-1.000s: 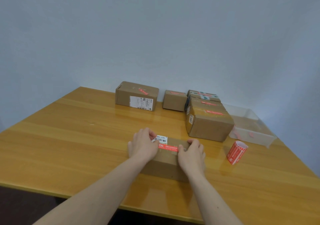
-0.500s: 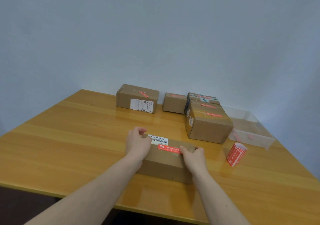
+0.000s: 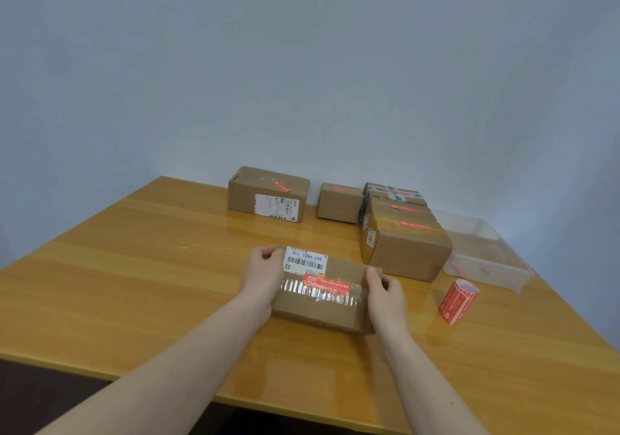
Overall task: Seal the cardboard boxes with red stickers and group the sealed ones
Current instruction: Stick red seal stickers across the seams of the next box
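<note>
A flat cardboard box [image 3: 322,303] lies near the table's front, with a white barcode label and a red sticker [image 3: 327,282] across its taped seam. My left hand [image 3: 261,272] grips its left end and my right hand [image 3: 385,292] grips its right end. Sealed boxes with red stickers stand behind: a large one [image 3: 268,194] at the back, a small one [image 3: 339,203] beside it, and a cluster of brown boxes [image 3: 404,243] on the right. A red sticker roll [image 3: 458,302] stands to the right of the held box.
A clear plastic tray [image 3: 486,260] with a few red scraps sits at the right, behind the roll. The wooden table [image 3: 134,283] meets a pale wall at the back, and its front edge runs just under my forearms.
Both hands slid from the top of the box to its two ends. The box's top, with label and red sticker, now shows fully and the box looks slightly raised and tilted.
</note>
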